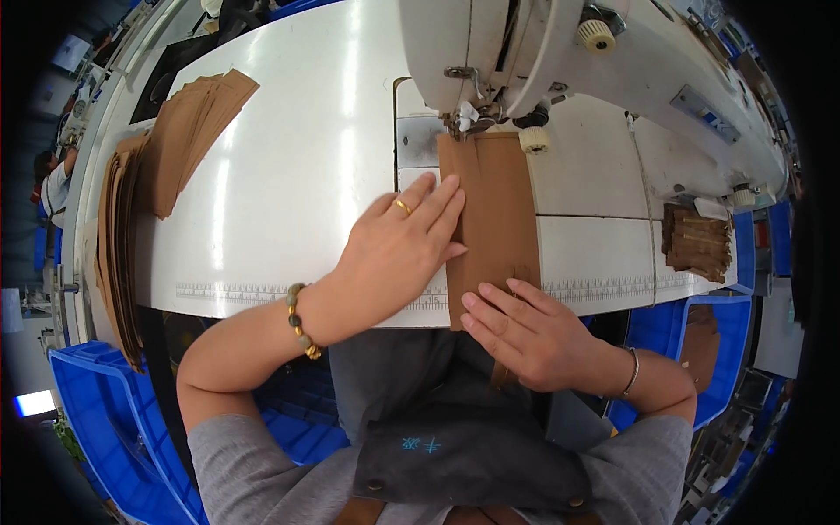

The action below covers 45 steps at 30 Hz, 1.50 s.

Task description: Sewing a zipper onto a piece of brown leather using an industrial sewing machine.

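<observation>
A long brown fabric piece (499, 206) lies on the white sewing table, its far end at the presser foot (459, 127) of a white sewing machine (647, 61). My left hand (407, 232) rests flat along the piece's left edge, fingers stretched toward the foot. Near the table's front edge, my right hand (525, 332) lies over the near end of the piece with fingers extended. A narrow brown strip (502, 374) hangs below the edge beside my right hand; how it joins the piece is hidden.
Stacks of brown pieces (192, 131) and folded ones (118, 236) lie at the table's left. Small brown pieces (697, 241) sit at the right. Blue bins (114, 429) stand below both sides. A ruler strip (236, 290) runs along the front edge. Another person (54, 184) is far left.
</observation>
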### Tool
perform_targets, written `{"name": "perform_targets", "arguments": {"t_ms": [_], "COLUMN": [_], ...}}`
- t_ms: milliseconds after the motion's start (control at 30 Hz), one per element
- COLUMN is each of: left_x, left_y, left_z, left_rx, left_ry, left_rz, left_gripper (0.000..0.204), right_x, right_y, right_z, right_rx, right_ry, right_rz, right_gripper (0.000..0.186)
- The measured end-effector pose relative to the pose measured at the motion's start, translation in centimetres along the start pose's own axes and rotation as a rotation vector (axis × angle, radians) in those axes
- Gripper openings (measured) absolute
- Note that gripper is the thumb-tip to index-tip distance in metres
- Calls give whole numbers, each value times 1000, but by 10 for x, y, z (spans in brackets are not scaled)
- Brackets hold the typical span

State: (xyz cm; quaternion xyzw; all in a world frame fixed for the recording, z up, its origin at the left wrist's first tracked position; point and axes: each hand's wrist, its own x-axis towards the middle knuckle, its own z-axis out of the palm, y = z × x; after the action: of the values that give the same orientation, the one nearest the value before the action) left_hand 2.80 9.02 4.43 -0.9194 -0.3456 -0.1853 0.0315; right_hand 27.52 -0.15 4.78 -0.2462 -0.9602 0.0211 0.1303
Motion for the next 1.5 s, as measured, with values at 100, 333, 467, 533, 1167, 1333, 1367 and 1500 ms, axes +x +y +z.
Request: {"name": "perform_targets", "arguments": {"t_ms": [100, 333, 467, 533, 1167, 1333, 1367, 1500], "left_x": [23, 22, 21, 21, 19, 18, 18, 19], "left_y": [-21, -30, -27, -26, -23, -22, -22, -21], "left_z": [9, 6, 5, 4, 2, 1, 0, 0], "left_rx": [38, -24, -43, -74, -87, -65, -56, -61], "left_ry": [-15, -67, -35, -44, -91, -87, -94, -116], "left_rz": [-34, -28, -51, -80, -104, -110, -112, -128], "left_gripper": [50, 77, 77, 76, 85, 83, 83, 83], "right_x": [2, 19, 43, 55, 70, 76, 77, 75], "right_y": [4, 49, 79, 92, 101, 107, 108, 109], "right_z": [-4, -50, -52, -38, 20, 24, 25, 26], "right_rx": [27, 264, -148, -259, -82, -58, -39, 67], "right_ry": [-15, -72, 263, 431, 322, 356, 343, 317], "right_rz": [6, -11, -49, -152, 51, 174, 179, 180], "right_gripper": [42, 48, 42, 40, 28, 28, 27, 27]}}
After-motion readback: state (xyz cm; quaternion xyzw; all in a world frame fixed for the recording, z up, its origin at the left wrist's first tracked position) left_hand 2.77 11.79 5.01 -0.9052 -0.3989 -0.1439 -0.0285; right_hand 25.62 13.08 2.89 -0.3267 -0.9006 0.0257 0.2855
